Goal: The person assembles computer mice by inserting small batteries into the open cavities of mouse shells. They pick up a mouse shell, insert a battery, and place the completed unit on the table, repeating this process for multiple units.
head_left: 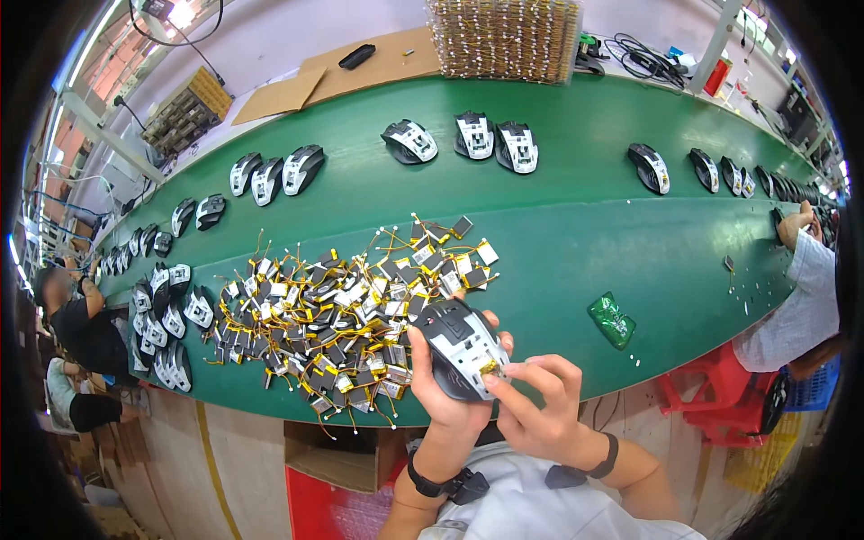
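A black and white computer mouse point(467, 346), its top cover off, is gripped by my left hand point(446, 401) above the near edge of the green bench. My right hand point(546, 407) is closed at the mouse's lower right end, thumb and fingertips pinched together. A small yellowish part point(489, 367) shows in the mouse right by those fingertips; whether they hold it is too small to tell. Left of my hands lies a big loose heap of small flat battery packs point(333, 315), silver and dark, with yellow tape and thin wires.
Several open mice point(517, 147) stand in a row across the far bench point(576, 162). More mice point(171, 315) crowd at the left. A green bag point(612, 320) lies to the right. A wire-filled tray point(504, 40) stands at the back. Other people work at both ends; red stools point(720, 391) stand at right.
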`<move>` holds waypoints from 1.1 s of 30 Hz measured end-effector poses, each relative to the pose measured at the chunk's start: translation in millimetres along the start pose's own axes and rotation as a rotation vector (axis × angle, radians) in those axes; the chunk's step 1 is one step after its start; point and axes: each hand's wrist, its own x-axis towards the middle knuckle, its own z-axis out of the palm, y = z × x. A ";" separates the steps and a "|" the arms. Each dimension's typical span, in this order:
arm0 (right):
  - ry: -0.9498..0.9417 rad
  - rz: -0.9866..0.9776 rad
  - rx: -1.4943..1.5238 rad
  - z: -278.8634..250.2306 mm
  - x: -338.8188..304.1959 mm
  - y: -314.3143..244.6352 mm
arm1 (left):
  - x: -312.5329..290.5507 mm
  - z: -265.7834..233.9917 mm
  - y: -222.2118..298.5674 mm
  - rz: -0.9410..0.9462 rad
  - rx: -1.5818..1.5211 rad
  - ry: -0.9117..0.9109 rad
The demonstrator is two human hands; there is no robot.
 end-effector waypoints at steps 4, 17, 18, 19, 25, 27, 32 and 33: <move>-0.022 0.038 -0.045 0.6 -2.7 -7.4 | -3.7 9.0 -3.1 0.021 -0.015 -0.027; 0.081 -0.056 -0.010 1.8 -13.2 16.8 | -2.6 1.5 -11.7 -0.070 0.047 -0.105; 0.087 -0.089 0.017 0.4 -12.6 19.2 | -3.1 1.0 -14.5 -0.095 0.019 -0.125; 0.094 -0.123 0.045 -0.9 -11.3 21.9 | -3.0 0.6 -13.6 -0.107 0.006 -0.150; 0.050 -0.146 0.042 -7.6 -17.9 21.0 | -5.8 10.3 -7.4 -0.114 -0.022 -0.056; 0.014 -0.135 -0.035 -13.5 -13.2 17.8 | -4.5 9.4 -7.2 -0.077 0.036 -0.016; 0.073 -0.049 0.008 -11.0 -2.6 28.2 | -3.6 12.7 -12.2 -0.063 0.068 0.005; 0.078 -0.059 0.032 -10.2 -1.9 27.5 | -4.4 13.6 -12.7 -0.076 0.067 -0.027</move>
